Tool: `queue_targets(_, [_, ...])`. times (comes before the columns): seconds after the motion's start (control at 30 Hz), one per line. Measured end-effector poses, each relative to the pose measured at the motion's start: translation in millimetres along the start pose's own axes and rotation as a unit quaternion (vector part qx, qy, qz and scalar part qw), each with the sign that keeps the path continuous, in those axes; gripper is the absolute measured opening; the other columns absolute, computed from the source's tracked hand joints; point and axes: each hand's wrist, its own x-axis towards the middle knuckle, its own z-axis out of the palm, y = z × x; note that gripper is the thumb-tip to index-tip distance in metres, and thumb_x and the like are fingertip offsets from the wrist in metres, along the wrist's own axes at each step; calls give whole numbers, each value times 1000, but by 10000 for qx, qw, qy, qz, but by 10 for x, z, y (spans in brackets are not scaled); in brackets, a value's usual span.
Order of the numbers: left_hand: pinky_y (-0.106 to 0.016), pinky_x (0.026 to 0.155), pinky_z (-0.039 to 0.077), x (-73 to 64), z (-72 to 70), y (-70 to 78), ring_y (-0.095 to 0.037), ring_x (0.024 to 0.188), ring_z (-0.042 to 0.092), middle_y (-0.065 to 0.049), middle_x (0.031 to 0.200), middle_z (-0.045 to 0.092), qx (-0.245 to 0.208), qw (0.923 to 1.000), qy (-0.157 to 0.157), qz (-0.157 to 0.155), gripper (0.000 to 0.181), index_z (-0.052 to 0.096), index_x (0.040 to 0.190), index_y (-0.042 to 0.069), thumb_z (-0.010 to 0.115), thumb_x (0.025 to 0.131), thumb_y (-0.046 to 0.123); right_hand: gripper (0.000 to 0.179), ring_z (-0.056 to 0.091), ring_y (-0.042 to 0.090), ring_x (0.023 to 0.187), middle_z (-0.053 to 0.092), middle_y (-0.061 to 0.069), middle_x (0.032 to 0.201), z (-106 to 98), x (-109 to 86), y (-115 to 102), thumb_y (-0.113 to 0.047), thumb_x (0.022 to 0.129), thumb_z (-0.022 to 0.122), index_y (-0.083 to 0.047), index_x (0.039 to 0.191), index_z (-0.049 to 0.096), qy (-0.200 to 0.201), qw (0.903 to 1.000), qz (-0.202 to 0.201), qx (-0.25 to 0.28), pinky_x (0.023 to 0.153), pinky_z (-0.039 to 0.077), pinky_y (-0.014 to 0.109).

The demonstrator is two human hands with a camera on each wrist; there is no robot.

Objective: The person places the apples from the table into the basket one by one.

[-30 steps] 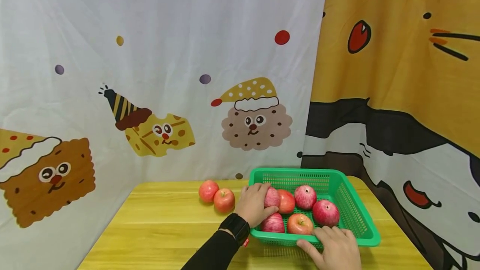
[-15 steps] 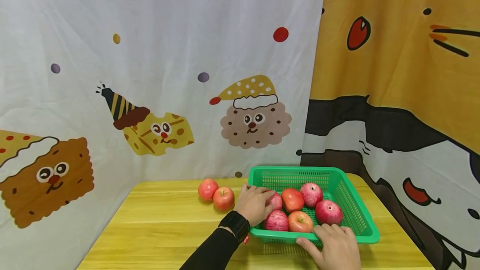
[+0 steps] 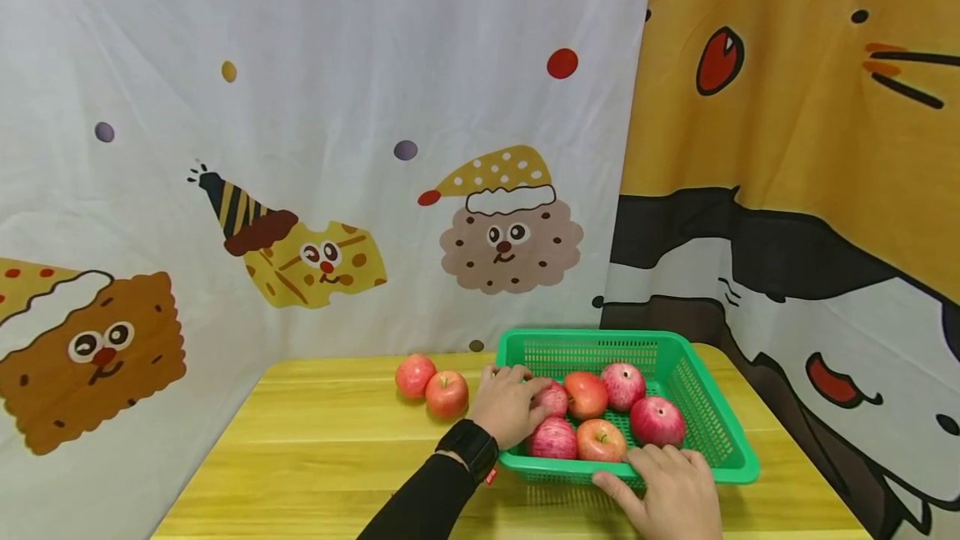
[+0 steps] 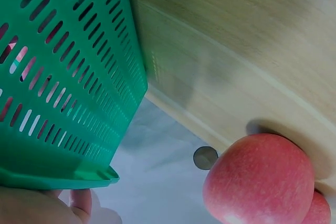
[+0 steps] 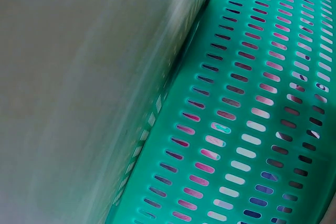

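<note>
A green plastic basket [image 3: 723, 415] with slotted sides holds several red apples. My left hand [image 3: 506, 407], with a black band on its wrist, reaches over the basket's left rim. Its fingers and thumb are curled round a pink-red apple [image 3: 553, 399] at the left inside, partly covering it. Close in front of that one lies a striped apple [image 3: 553, 438]. My right hand [image 3: 667, 490] grips the front rim, fingers over the top and thumb outside. In the left wrist view, part of the left hand [image 4: 34, 205] shows at the basket's rim.
Two more apples, a front one [image 3: 447, 395] and a rear one [image 3: 415, 377], sit on the wooden table [image 3: 322, 448] left of the basket. A printed cloth [image 3: 337, 107] hangs behind the table's back edge, and a yellow cartoon cloth [image 3: 787, 107] hangs at the right.
Apples in the basket have shifted right, and the one at my left hand sits slightly further right and lower. My right hand has kept its place on the rim.
</note>
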Motion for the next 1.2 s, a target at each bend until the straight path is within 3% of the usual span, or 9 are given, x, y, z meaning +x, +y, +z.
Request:
queue_targets(0.3, [-49, 106, 44, 11, 14, -19, -19, 102, 70, 13, 130, 77, -582, 9983, 17, -2, 39, 70, 141, 32, 68, 104, 46, 58, 63, 16, 75, 70, -9, 80, -3, 9, 4, -79, 79, 74, -22, 88, 79, -84, 10000, 38, -5, 73, 47, 42])
queue_targets(0.5, [-53, 109, 44, -3, -2, -19, -23, 119, 70, 11, 141, 72, -352, 9993, -78, 112, 38, 70, 141, 37, 64, 106, 47, 58, 62, 16, 76, 70, -9, 81, -12, 14, -4, -80, 79, 74, -23, 88, 78, -224, 9997, 101, -20, 74, 47, 43])
queue_targets(0.7, [-53, 113, 42, -25, -47, -26, -23, 124, 67, 7, 144, 70, -478, 9984, -270, 93, 38, 68, 143, 39, 64, 107, 46, 56, 63, 17, 78, 71, -8, 81, -15, 23, -16, -78, 80, 75, -23, 89, 79, -301, 9994, 175, -26, 75, 47, 42])
queue_targets(1.0, [-53, 115, 42, -17, -10, -41, -22, 123, 67, 6, 139, 72, -737, 9972, -100, -25, 44, 65, 148, 32, 67, 105, 44, 56, 62, 16, 75, 69, -10, 79, -9, 22, -14, -79, 78, 76, -23, 87, 78, -177, 9998, 117, -36, 73, 47, 42])
queue_targets(1.2, [-51, 115, 42, -7, 4, -44, -24, 134, 61, 2, 149, 66, -793, 9967, -56, -156, 51, 59, 154, 29, 67, 105, 43, 56, 61, 16, 75, 68, -9, 78, -3, 16, -5, -78, 78, 77, -23, 87, 78, -235, 9996, 154, -56, 74, 48, 41])
